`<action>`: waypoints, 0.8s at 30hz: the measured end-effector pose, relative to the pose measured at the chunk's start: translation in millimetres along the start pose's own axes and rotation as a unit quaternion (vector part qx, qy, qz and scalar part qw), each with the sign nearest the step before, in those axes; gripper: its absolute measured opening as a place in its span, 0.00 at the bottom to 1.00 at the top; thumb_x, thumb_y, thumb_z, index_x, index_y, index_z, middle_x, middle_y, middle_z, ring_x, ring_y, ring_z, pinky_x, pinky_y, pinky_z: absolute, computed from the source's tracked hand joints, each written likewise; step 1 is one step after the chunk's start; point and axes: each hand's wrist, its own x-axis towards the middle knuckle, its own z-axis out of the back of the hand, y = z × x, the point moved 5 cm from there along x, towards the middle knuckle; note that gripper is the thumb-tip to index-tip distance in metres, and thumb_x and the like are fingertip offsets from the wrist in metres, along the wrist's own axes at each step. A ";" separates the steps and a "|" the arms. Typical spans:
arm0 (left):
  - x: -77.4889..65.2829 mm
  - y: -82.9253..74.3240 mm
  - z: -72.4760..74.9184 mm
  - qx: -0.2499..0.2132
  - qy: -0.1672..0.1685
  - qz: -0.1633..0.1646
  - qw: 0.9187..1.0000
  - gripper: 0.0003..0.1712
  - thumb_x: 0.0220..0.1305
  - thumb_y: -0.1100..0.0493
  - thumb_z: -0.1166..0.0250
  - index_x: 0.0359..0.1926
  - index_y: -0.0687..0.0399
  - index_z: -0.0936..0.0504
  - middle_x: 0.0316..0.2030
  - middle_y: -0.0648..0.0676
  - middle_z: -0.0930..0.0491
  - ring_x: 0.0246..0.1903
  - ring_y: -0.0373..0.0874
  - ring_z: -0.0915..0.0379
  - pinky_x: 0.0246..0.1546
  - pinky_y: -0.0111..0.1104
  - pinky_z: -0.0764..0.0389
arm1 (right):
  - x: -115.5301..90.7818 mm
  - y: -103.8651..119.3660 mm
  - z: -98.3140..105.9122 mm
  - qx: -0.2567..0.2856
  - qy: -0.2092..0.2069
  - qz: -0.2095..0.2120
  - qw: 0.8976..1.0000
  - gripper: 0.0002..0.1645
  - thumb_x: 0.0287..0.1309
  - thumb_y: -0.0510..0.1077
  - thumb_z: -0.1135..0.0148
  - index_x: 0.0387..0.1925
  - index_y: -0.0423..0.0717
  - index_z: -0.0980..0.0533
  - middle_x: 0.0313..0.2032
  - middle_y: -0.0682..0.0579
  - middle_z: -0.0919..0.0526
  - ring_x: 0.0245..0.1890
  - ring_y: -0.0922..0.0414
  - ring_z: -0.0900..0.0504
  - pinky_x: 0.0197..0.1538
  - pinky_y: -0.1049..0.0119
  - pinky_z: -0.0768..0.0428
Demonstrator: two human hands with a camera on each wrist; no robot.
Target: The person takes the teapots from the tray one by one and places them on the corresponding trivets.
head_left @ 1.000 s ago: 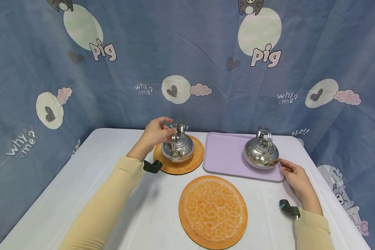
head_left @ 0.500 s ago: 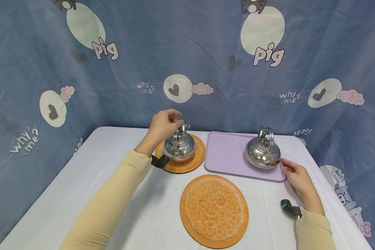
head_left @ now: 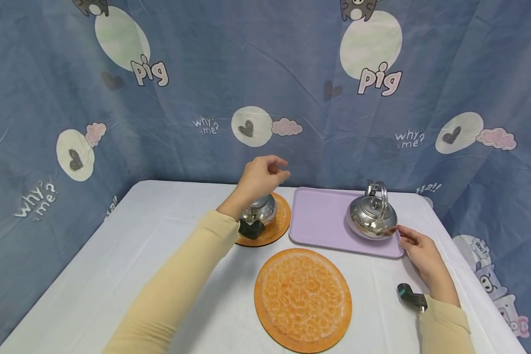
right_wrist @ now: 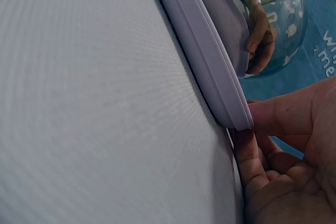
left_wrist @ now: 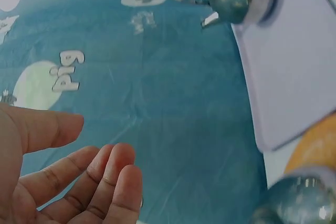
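Observation:
My left hand (head_left: 262, 179) is in the air above a shiny steel kettle (head_left: 264, 210) and holds nothing; its fingers are loosely bent, thumb apart from them. That kettle sits on an orange round mat (head_left: 283, 221), partly hidden behind the hand and wrist. My right hand (head_left: 422, 253) pinches the near right corner of a lilac tray (head_left: 320, 216). In the right wrist view the thumb lies at the top of the rim (right_wrist: 207, 51) and a finger below it. A second steel kettle (head_left: 370, 216) stands upright at the tray's right end.
Another orange round mat (head_left: 303, 300) lies at the front of the white-clothed table (head_left: 181, 231). Behind and at both sides hangs a blue printed curtain (head_left: 265, 64). A black strap device (head_left: 251, 229) sits on the left wrist, and a similar one (head_left: 411, 296) on the right.
My left hand has risen from beside the left kettle's handle and moved right, over it. Kettles and tray stay where they were, and my right hand keeps its place at the tray corner.

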 end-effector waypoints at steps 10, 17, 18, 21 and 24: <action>2.1 -22.6 -44.9 -0.070 0.060 0.001 0.996 0.19 0.79 0.51 0.34 0.64 0.50 0.16 0.45 0.53 0.09 0.46 0.48 0.14 0.52 0.42 0.15 | -0.3 -0.5 -0.9 -0.002 0.000 -0.003 1.000 0.34 0.80 0.33 0.53 0.82 0.31 0.44 0.77 0.29 0.36 0.64 0.57 0.30 0.46 0.90 0.31; 5.2 -34.1 -77.3 -0.100 0.086 0.006 0.991 0.19 0.79 0.51 0.34 0.65 0.49 0.16 0.43 0.51 0.09 0.46 0.47 0.14 0.52 0.40 0.14 | -0.1 -2.8 1.1 0.004 -0.004 0.003 1.000 0.34 0.81 0.33 0.54 0.82 0.30 0.44 0.76 0.29 0.35 0.56 0.69 0.31 0.46 0.91 0.30; 5.5 -35.4 -81.9 -0.103 0.090 0.007 0.991 0.19 0.79 0.51 0.34 0.65 0.49 0.16 0.43 0.50 0.09 0.47 0.47 0.13 0.51 0.40 0.14 | -0.1 -2.7 1.1 0.005 -0.005 0.007 1.000 0.33 0.81 0.33 0.54 0.81 0.30 0.44 0.76 0.29 0.35 0.54 0.71 0.32 0.46 0.91 0.30; 5.9 -40.0 -94.7 -0.115 0.098 0.012 0.988 0.19 0.79 0.51 0.34 0.64 0.49 0.16 0.43 0.49 0.09 0.48 0.48 0.13 0.52 0.39 0.14 | 1.0 -2.8 0.6 0.006 -0.008 0.020 1.000 0.33 0.80 0.32 0.54 0.81 0.29 0.43 0.75 0.28 0.34 0.50 0.75 0.33 0.46 0.90 0.29; 6.9 -45.6 -106.0 -0.124 0.099 0.013 0.987 0.19 0.78 0.50 0.33 0.63 0.49 0.15 0.42 0.50 0.08 0.47 0.48 0.12 0.51 0.39 0.14 | 1.8 -2.0 -0.3 0.009 -0.012 0.027 1.000 0.33 0.80 0.32 0.53 0.80 0.28 0.42 0.73 0.28 0.32 0.48 0.78 0.32 0.47 0.91 0.28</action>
